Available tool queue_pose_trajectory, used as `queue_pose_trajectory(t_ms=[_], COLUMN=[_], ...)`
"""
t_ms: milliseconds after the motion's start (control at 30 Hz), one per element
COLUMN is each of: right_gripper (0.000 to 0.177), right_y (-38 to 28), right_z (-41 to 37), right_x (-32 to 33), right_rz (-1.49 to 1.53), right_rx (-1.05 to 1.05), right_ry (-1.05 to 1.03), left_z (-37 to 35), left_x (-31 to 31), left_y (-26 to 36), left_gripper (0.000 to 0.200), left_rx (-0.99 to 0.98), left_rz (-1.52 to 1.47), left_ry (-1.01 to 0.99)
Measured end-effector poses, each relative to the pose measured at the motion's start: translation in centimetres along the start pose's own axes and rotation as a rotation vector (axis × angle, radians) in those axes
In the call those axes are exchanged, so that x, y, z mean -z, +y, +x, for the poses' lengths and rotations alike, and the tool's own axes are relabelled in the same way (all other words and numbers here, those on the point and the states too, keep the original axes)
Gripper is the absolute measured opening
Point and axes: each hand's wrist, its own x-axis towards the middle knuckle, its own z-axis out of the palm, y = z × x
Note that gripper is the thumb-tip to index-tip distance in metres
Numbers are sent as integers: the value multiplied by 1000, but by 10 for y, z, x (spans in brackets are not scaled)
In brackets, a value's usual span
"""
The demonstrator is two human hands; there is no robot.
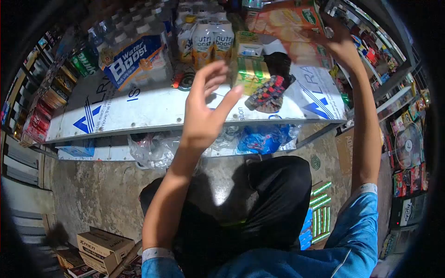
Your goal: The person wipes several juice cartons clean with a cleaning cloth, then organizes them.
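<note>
My left hand point(207, 107) is raised over the front part of the white shelf top point(155, 107), fingers apart and holding nothing. Just right of it lie a yellow-green packet point(252, 74) and a dark red patterned cloth item point(270, 94). A black item point(278, 62) rests behind the cloth. My right hand point(334, 39) reaches to the back right, beside the large orange packs point(289, 23). Its fingers are spread, near the edge of the packs; whether they touch is unclear.
Water Boost bottles point(134, 62) and Nutri Boost bottles point(213, 39) stand on the shelf. Below are clear plastic bags point(155, 148) and a blue package point(264, 139). Cans point(39, 121) line the left side. An X-Men carton point(104, 250) sits on the floor; goods fill the right side.
</note>
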Motion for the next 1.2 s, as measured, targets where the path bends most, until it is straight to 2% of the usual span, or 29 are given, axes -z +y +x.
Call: queue_pose_trajectory(t_ms=[67,100,133,167,233,267,300,367,400,433,500,600,633,700,733,767,833,900,933,967,1033,1100,1167,1200], right_gripper=[57,56,53,52,53,58,55,53,62,74,82,78,66,49,39,31,30,33,39,41,26,26,38,36], right_y=[-54,-75,-95,-113,-132,-131,-125,-88,-63,-56,-60,-54,-45,-33,-27,-33,-22,-52,-57,-80,-120,-137,-179,-187], right_z=[-15,-19,-25,-30,-38,-46,-51,-77,-94,-107,-124,-124,-123,-118,-119,-113,-108,-95,-91,-85,-79,-80,-75,-78], right_x=[25,28,24,16,-14,-28,-30,-63,-90,-97,-107,-138,-149,-153,-148,-127,-114,-89,-83,-75,-61,-71,-89,-110], right_rz=[490,613,697,781,744,959,970,880,625,461,278,152,115,345,305,281,461,715,764,1016,1233,1295,977,741], right_rx=[-64,-15,42,102,221,18,-81,-173,-158,-155,-211,-254,-236,-335,-350,-459,-521,-417,-421,-397,-461,-514,-319,-108], right_ry=[-125,-153,-131,-103,53,48,56,70,48,-75,-289,-346,-314,-193,-12,-4,163,425,490,620,693,591,459,534], left_z=[14,22,31,40,39,42,40,42,45,46,43,44,42,43,44,44,45,50,53,56,59,58,55,54], left_x=[-22,-32,-37,-38,-32,-19,-13,6,15,23,30,29,31,36,39,40,40,37,36,35,33,33,37,42], left_y=[10,19,39,26,46,34,31,12,5,-2,-15,-27,-27,-28,-29,-28,-19,-4,4,9,10,11,9,5], left_gripper=[58,60,57,47,38,34,32,33,33,33,36,39,39,41,44,44,48,46,42,39,35,29,25,23], left_rx=[-4,-4,-27,-146,-170,-198,-219,-253,-254,-296,-288,-307,-289,-270,-290,-286,-311,-309,-327,-342,-291,-291,-307,-340], left_rz=[-95,-186,-388,-390,-343,-347,-391,-318,-307,-188,-58,-69,-60,-115,-40,-33,-36,-9,126,259,275,207,176,119], left_ry=[41,87,45,153,299,311,384,470,487,489,475,359,364,322,333,333,360,369,389,408,431,409,406,413])
